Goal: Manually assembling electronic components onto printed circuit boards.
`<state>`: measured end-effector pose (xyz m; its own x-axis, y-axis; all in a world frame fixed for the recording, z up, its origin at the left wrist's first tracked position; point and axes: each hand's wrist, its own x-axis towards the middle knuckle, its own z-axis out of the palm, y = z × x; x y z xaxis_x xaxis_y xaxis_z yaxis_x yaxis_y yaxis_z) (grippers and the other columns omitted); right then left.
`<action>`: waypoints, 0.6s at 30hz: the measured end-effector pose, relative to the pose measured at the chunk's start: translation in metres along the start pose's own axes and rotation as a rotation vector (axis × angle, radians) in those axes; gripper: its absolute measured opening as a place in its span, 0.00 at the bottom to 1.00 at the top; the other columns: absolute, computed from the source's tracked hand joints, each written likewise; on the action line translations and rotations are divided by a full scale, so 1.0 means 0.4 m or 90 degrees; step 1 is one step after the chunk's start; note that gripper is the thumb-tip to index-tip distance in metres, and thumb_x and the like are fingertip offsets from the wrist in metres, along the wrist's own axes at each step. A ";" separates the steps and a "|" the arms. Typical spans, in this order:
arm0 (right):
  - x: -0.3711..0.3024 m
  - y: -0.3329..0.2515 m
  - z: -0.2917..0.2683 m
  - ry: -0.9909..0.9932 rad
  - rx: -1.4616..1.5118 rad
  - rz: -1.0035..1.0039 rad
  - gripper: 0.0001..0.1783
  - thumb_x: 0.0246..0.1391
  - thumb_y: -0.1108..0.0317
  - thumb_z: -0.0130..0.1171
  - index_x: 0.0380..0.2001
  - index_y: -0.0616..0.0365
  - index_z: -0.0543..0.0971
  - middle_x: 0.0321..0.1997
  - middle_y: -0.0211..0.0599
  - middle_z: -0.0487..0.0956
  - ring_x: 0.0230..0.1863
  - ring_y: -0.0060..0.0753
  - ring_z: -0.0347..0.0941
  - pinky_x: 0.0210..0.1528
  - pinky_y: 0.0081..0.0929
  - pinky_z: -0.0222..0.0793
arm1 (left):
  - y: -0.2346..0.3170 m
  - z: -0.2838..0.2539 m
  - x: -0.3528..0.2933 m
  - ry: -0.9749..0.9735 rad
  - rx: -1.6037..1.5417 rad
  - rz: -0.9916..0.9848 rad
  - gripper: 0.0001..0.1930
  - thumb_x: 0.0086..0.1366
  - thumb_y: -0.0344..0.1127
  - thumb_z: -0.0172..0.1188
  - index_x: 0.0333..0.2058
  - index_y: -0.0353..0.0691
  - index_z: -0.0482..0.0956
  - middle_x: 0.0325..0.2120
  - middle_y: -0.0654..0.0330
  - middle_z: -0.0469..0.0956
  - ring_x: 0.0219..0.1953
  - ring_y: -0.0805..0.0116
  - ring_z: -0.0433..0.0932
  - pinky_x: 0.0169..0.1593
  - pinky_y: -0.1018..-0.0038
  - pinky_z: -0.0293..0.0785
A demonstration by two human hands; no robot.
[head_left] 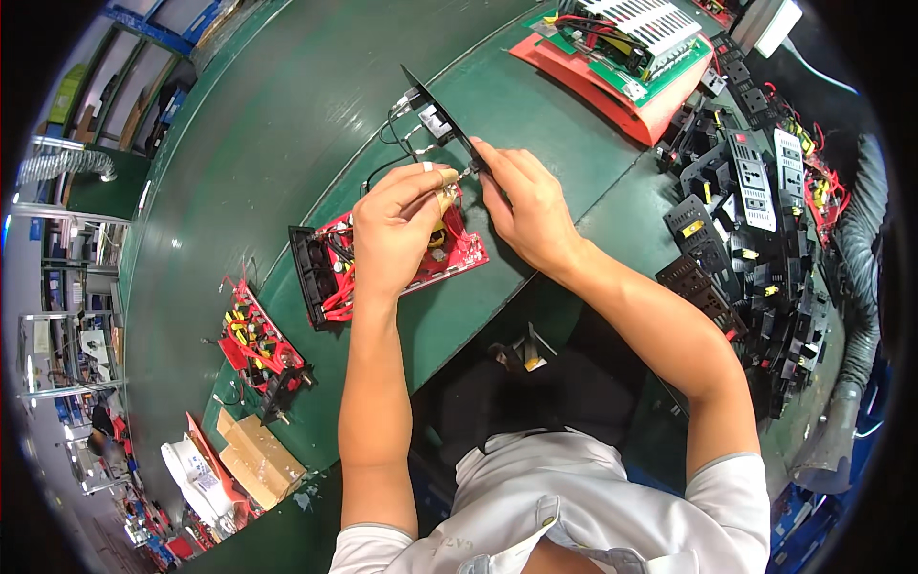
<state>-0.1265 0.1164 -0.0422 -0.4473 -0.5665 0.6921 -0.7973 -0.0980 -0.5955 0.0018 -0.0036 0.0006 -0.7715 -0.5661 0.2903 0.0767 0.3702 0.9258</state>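
My right hand [531,210] grips the lower edge of a thin black panel [449,112], which is tilted up and carries white socket parts and dark wires on its back. My left hand [397,225] is closed in a pinch against the panel's lower end; a small metallic bit shows at its fingertips, too small to name. A finger of that hand wears a tan wrap. Under and beside the left hand lies a red circuit board [469,251] with red wires, partly hidden by the hand and wrist. A black fan plate [314,279] stands at its left end.
Another red board [260,335] with components lies left. Beyond it are an open cardboard box [260,459] and a white package [196,483]. At the far right, a red bin [574,81] bears green boards and a vented metal cover [650,27]. Black socket panels [703,239] pile up on the right.
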 end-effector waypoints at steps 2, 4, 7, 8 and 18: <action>-0.001 0.003 -0.004 0.002 -0.007 -0.004 0.24 0.53 0.81 0.59 0.56 0.66 0.75 0.38 0.48 0.78 0.39 0.49 0.74 0.43 0.37 0.72 | -0.003 0.000 0.002 -0.002 0.042 0.022 0.11 0.60 0.21 0.63 0.41 0.31 0.85 0.41 0.56 0.82 0.39 0.70 0.82 0.45 0.77 0.79; -0.002 -0.004 -0.004 -0.009 -0.004 0.010 0.24 0.54 0.80 0.59 0.56 0.66 0.74 0.38 0.48 0.78 0.40 0.49 0.75 0.44 0.37 0.72 | 0.000 0.001 -0.001 -0.008 0.092 0.063 0.12 0.61 0.21 0.62 0.44 0.32 0.84 0.41 0.55 0.82 0.36 0.70 0.82 0.41 0.77 0.77; 0.000 0.008 -0.003 -0.010 -0.011 -0.011 0.26 0.51 0.81 0.58 0.56 0.66 0.73 0.39 0.45 0.78 0.40 0.49 0.74 0.44 0.38 0.73 | 0.016 -0.001 -0.004 -0.040 0.156 0.082 0.13 0.62 0.20 0.61 0.45 0.32 0.84 0.41 0.56 0.81 0.34 0.70 0.81 0.40 0.76 0.77; -0.001 0.010 -0.004 -0.012 -0.014 -0.008 0.26 0.51 0.81 0.58 0.56 0.66 0.73 0.39 0.45 0.78 0.40 0.49 0.74 0.44 0.38 0.73 | 0.025 0.003 -0.004 -0.049 0.180 0.107 0.13 0.62 0.20 0.59 0.46 0.32 0.84 0.39 0.56 0.80 0.33 0.70 0.80 0.38 0.76 0.76; 0.000 -0.003 -0.002 -0.004 -0.007 -0.028 0.25 0.52 0.82 0.59 0.56 0.65 0.75 0.39 0.47 0.79 0.40 0.49 0.75 0.43 0.37 0.73 | 0.025 0.004 -0.014 0.033 0.188 0.053 0.09 0.60 0.22 0.63 0.40 0.32 0.85 0.33 0.59 0.79 0.28 0.75 0.77 0.32 0.78 0.72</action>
<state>-0.1257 0.1170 -0.0412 -0.4097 -0.5670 0.7146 -0.8202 -0.1139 -0.5606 0.0057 0.0044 0.0078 -0.7362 -0.5593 0.3810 -0.0550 0.6105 0.7901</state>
